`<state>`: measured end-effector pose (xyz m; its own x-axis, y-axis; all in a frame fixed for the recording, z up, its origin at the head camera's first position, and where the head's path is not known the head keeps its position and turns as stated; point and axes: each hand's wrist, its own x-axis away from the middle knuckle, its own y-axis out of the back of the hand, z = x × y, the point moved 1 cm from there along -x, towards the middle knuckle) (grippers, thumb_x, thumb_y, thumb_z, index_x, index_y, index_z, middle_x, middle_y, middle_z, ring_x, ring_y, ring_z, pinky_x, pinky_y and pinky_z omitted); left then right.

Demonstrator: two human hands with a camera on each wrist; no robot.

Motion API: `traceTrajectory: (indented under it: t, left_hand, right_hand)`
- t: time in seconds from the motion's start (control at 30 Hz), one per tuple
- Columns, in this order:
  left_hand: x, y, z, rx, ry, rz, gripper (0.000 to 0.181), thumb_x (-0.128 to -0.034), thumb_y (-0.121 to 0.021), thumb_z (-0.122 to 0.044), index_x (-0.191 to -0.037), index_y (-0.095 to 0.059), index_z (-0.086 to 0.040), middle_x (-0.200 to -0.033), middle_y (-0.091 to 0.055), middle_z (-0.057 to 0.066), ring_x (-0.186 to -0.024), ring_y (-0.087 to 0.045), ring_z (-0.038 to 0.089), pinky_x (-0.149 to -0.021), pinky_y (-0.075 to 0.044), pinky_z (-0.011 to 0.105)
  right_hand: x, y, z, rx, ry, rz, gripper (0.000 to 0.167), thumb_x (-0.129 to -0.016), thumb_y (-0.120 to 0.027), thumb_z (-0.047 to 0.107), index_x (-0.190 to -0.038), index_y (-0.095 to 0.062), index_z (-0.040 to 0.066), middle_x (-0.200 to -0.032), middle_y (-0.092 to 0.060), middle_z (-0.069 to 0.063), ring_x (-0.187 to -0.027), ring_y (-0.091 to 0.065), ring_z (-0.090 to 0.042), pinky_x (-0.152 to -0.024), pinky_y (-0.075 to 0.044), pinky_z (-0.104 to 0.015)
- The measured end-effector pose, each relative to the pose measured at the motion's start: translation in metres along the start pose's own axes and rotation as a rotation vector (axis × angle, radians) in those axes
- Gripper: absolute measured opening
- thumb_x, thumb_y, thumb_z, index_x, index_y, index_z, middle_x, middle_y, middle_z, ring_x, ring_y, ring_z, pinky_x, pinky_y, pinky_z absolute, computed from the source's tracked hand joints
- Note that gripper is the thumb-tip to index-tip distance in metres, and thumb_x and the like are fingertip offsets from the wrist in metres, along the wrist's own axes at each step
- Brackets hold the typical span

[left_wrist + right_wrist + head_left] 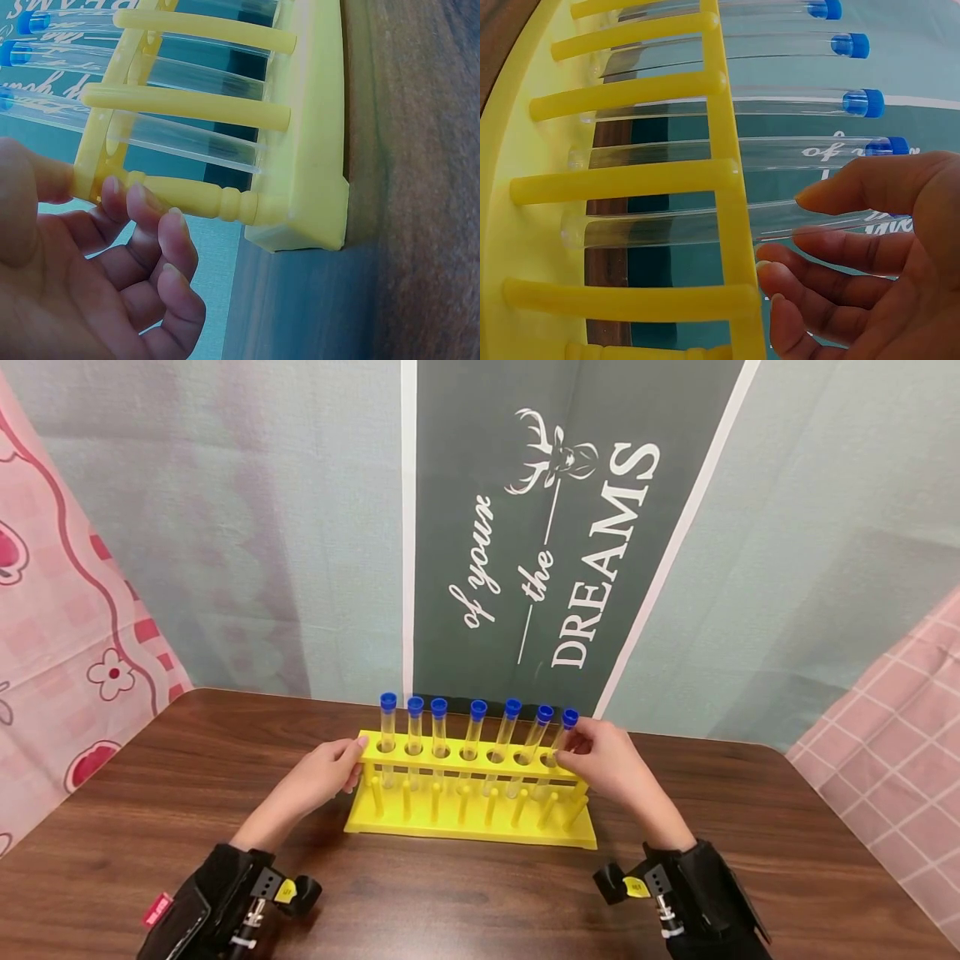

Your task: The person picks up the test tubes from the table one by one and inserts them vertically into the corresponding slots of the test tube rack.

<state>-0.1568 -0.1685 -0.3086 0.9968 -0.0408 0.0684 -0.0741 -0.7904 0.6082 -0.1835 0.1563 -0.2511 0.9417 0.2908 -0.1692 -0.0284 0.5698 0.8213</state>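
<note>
A yellow test tube rack (468, 837) stands on the wooden table, holding several clear test tubes with blue caps in a row. My left hand (324, 772) pinches the left end of the rack's upper bar, thumb on top and fingertips below; in the left wrist view these fingers (180, 232) curl beside the end post (184, 196). At the other end my right hand (611, 762) holds the rightmost test tube (660, 229) between thumb and index finger, below its cap (570, 718). That tube still passes through its hole and leans right. The other fingers of the hand curl near the bar.
Upright pegs (464, 806) line the front of the rack. Close behind it hangs a grey-green cloth (510, 568) with white lettering. Pink patterned cloths (60, 610) flank the wooden table (450, 902) on both sides.
</note>
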Motion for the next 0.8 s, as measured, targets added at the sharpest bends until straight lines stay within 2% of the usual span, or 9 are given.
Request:
traceTrajectory:
  t: [0.17,0.53,0.8]
  left_hand:
    - [0.0,-0.001,0.001,0.006,-0.008,-0.005,0.042,-0.0997,-0.033,-0.035,-0.077,-0.048,-0.002,-0.064,-0.044,0.006,-0.06,-0.043,0.02,-0.057,-0.033,0.03]
    - [0.0,-0.001,0.004,-0.008,-0.03,-0.016,0.04,-0.0998,-0.034,-0.033,-0.078,-0.048,-0.002,-0.064,-0.045,0.006,-0.061,-0.045,0.022,-0.057,-0.034,0.03]
    - [0.001,-0.002,0.005,-0.007,-0.025,-0.017,0.041,-0.0995,-0.034,-0.035,-0.079,-0.048,-0.002,-0.064,-0.045,0.006,-0.061,-0.044,0.021,-0.057,-0.034,0.03]
  right_hand:
    - [0.0,-0.003,-0.001,0.009,-0.015,0.003,0.011,-0.08,-0.066,0.009,-0.082,-0.058,0.001,-0.073,-0.055,-0.006,-0.065,-0.048,-0.019,-0.056,-0.042,-0.029]
    - [0.003,-0.005,-0.002,0.014,0.015,-0.015,0.011,-0.08,-0.066,0.009,-0.082,-0.058,0.002,-0.072,-0.056,-0.005,-0.065,-0.05,-0.018,-0.056,-0.043,-0.029]
    - [0.01,-0.004,-0.004,0.022,0.018,-0.03,0.011,-0.08,-0.065,0.01,-0.087,-0.059,0.003,-0.079,-0.058,-0.005,-0.074,-0.054,-0.019,-0.059,-0.045,-0.029]
